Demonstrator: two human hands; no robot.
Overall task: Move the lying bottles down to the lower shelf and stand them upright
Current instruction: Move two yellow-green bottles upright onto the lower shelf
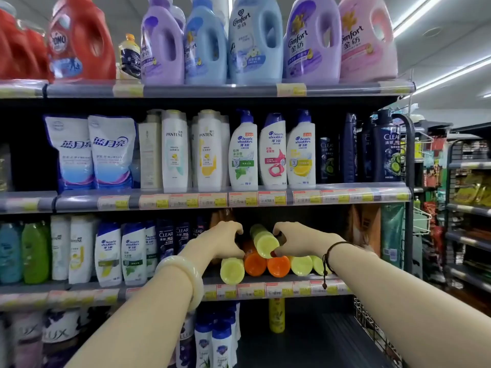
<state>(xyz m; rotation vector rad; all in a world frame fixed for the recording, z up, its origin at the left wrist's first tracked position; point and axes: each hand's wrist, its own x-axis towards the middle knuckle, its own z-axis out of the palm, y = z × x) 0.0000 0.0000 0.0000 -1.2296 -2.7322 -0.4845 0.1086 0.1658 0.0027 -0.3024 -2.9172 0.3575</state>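
Note:
Several bottles lie on their sides on the third shelf, bases toward me: a yellow-green one at the left, two orange ones, more yellow-green ones to the right. One yellow-green bottle lies on top of the pile. My right hand curls around its right side, thumb under it. My left hand reaches in just left of the pile, fingers bent and apart, holding nothing. A yellow bottle stands upright on the lower shelf.
Upright shampoo bottles fill the third shelf to the left of the pile. Blue-capped bottles stand on the lower shelf at left, with dark bare shelf to their right. A wire side panel bounds the shelf on the right.

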